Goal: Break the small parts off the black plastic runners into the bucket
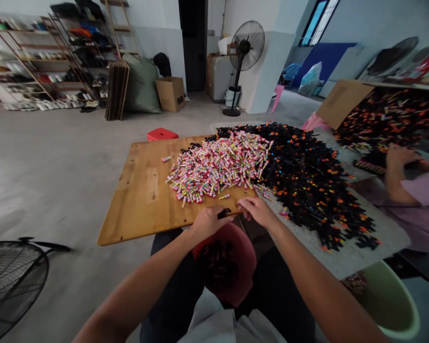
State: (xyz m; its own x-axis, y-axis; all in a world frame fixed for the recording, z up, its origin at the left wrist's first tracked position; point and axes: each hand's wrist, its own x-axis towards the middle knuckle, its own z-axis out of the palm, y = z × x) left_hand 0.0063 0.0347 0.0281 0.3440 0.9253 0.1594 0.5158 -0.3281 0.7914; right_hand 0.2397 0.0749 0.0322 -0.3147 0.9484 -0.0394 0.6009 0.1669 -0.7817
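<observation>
At the front edge of the wooden board (pixel 143 190), my left hand (pixel 209 221) is closed round a small black piece (pixel 224 213). Just to its right, my right hand (pixel 256 210) has its fingers pinched together; what they hold, if anything, is too small to make out. Beyond both hands lies a heap of small pink and white wrapped tubes (pixel 221 164). A large pile of black pieces with orange tips (pixel 307 176) spreads to the right. Below my hands, between my knees, a red basin (pixel 245 252) holds dark pieces.
A person's hand (pixel 400 155) works at the right beside another pile (pixel 393 114). A green tub (pixel 396 300) stands at the lower right, a red stool (pixel 161 134) behind the board, and a black fan (pixel 14 281) at the lower left.
</observation>
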